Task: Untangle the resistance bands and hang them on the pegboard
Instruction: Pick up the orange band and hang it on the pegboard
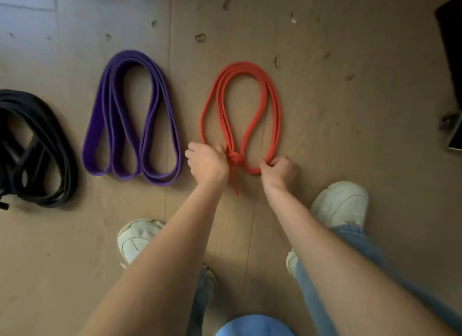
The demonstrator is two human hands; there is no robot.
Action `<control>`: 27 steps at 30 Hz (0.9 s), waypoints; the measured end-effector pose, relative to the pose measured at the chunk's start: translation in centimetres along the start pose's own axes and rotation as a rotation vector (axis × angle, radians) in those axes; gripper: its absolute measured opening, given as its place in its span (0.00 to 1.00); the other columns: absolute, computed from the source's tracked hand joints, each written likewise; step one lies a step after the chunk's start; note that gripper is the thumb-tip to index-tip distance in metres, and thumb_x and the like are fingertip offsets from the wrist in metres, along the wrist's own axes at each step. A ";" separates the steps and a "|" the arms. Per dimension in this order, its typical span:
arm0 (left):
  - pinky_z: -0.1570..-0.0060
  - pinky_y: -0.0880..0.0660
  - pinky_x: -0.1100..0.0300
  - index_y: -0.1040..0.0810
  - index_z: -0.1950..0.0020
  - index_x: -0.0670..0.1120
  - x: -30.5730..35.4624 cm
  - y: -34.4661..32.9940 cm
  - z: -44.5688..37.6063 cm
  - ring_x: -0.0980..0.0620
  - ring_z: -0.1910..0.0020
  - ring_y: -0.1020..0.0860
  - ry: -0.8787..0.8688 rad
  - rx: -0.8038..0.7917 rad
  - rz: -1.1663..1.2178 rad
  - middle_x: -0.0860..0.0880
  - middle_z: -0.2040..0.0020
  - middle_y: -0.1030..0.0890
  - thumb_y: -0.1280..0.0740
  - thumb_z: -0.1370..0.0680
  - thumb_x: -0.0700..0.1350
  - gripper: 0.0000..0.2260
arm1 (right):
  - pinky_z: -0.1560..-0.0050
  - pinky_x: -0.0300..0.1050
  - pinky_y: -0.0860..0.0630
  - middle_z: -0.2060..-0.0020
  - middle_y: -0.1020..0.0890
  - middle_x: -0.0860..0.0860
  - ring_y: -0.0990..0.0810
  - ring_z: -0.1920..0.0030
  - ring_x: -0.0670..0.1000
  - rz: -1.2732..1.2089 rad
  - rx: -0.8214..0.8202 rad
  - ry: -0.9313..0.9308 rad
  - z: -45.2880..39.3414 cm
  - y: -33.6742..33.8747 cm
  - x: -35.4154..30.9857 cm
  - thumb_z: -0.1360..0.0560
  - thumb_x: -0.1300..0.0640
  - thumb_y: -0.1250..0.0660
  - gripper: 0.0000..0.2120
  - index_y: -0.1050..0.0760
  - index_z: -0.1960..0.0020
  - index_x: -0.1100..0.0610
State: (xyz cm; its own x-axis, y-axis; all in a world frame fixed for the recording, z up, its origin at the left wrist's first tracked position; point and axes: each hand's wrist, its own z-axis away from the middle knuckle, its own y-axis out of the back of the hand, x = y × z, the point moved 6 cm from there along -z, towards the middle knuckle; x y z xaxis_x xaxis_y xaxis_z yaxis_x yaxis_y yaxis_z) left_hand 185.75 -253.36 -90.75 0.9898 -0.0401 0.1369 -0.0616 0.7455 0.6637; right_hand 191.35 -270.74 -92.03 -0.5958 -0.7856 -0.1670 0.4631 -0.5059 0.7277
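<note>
A thin red resistance band (273,103) lies coiled in loops on the wooden floor, tied in a knot (234,158) at its near end. My left hand (206,160) grips the band right beside the knot. My right hand (278,168) pinches the near right loop of the same band. A wide purple band (107,110) lies folded in loops to the left. Further left sits a heap of black bands (37,148), partly cut off by the frame edge. No pegboard is in view.
My two white shoes (341,203) stand on the wooden floor (325,73) just behind the bands, one near each arm. A dark object (452,60) lies at the right edge. The floor carries scattered small marks.
</note>
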 end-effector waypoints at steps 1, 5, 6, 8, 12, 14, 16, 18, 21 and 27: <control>0.40 0.33 0.50 0.32 0.38 0.35 -0.1 -0.1 -0.5 0.39 0.37 0.29 0.013 0.013 0.013 0.37 0.37 0.28 0.38 0.22 0.47 0.19 | 0.48 0.50 0.31 0.51 0.19 0.62 0.23 0.47 0.60 -0.054 0.022 0.021 -0.1 0.3 -0.3 0.29 0.56 0.29 0.09 0.24 0.55 0.62; 0.48 0.29 0.56 0.22 0.48 0.40 -0.5 0.3 -1.8 0.43 0.48 0.23 -0.009 0.012 0.166 0.40 0.44 0.22 0.36 0.24 0.45 0.11 | 0.51 0.50 0.29 0.59 0.22 0.57 0.22 0.53 0.59 -0.355 0.075 -0.014 -0.9 3.2 -0.9 0.30 0.60 0.30 0.12 0.34 0.55 0.58; 0.51 0.29 0.58 0.22 0.50 0.41 -0.5 0.4 -1.7 0.45 0.50 0.23 -0.030 0.004 0.204 0.41 0.45 0.22 0.36 0.24 0.45 0.09 | 0.49 0.49 0.30 0.57 0.23 0.56 0.23 0.52 0.58 -0.337 0.091 -0.020 -1.0 4.0 -1.1 0.30 0.60 0.29 0.14 0.34 0.52 0.58; 0.52 0.28 0.57 0.22 0.52 0.43 -0.5 0.7 -1.3 0.46 0.51 0.22 -0.054 0.001 0.262 0.42 0.48 0.20 0.34 0.25 0.46 0.08 | 0.45 0.46 0.35 0.46 0.25 0.58 0.26 0.44 0.58 -0.148 0.223 0.052 -0.7 6.0 -2.1 0.31 0.57 0.27 0.19 0.32 0.46 0.58; 0.53 0.25 0.58 0.24 0.54 0.43 -0.5 0.8 -1.3 0.50 0.59 0.20 -0.034 -0.120 0.599 0.47 0.60 0.20 0.32 0.24 0.46 0.07 | 0.44 0.46 0.36 0.47 0.25 0.57 0.29 0.45 0.59 0.190 0.025 0.760 3.3 2.8 -7.6 0.29 0.56 0.30 0.14 0.26 0.45 0.59; 0.59 0.26 0.65 0.26 0.57 0.46 -0.6 0.8 -1.5 0.58 0.67 0.21 -0.025 -0.194 0.744 0.50 0.63 0.21 0.34 0.23 0.45 0.05 | 0.39 0.50 0.34 0.40 0.30 0.56 0.31 0.41 0.59 0.484 -0.216 0.872 5.0 -1.5 -7.7 0.27 0.56 0.32 0.21 0.31 0.36 0.54; 0.63 0.27 0.66 0.27 0.58 0.46 -0.8 1.1 -1.9 0.62 0.72 0.23 -0.030 -0.217 0.766 0.50 0.64 0.22 0.38 0.21 0.44 0.07 | 0.41 0.50 0.31 0.39 0.32 0.57 0.29 0.41 0.59 0.486 -0.279 0.815 5.3 -3.3 -7.6 0.28 0.59 0.32 0.24 0.35 0.34 0.54; 0.63 0.28 0.65 0.28 0.59 0.45 -1.1 1.4 -2.4 0.60 0.72 0.24 -0.028 -0.217 0.766 0.49 0.65 0.23 0.40 0.20 0.43 0.09 | 0.46 0.48 0.29 0.46 0.26 0.57 0.25 0.47 0.57 0.215 -0.283 0.684 4.8 -3.1 -7.9 0.30 0.64 0.32 0.20 0.30 0.40 0.58; 0.56 0.27 0.61 0.28 0.60 0.44 -1.5 1.5 -2.6 0.55 0.69 0.25 -0.024 -0.225 0.765 0.48 0.65 0.23 0.41 0.19 0.42 0.10 | 0.54 0.47 0.25 0.56 0.22 0.57 0.23 0.57 0.54 -0.377 -0.386 0.309 3.7 -1.2 -6.9 0.30 0.69 0.32 0.13 0.29 0.52 0.56; 0.56 0.27 0.58 0.25 0.61 0.43 -0.8 0.1 -0.9 0.52 0.67 0.25 0.091 -0.418 0.806 0.48 0.68 0.23 0.41 0.20 0.50 0.15 | 0.63 0.32 0.26 0.64 0.21 0.54 0.22 0.68 0.44 -0.582 -0.695 0.266 6.2 -1.3 -7.3 0.27 0.72 0.37 0.11 0.28 0.57 0.57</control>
State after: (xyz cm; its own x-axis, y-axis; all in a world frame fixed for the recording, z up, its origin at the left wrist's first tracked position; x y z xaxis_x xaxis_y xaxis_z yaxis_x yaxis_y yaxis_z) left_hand 185.03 -252.65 -91.49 0.6748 0.6366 0.3734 -0.7045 0.7063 0.0689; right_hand 191.09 -262.13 -87.62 -0.7272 -0.3547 -0.5877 0.4782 -0.8760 -0.0631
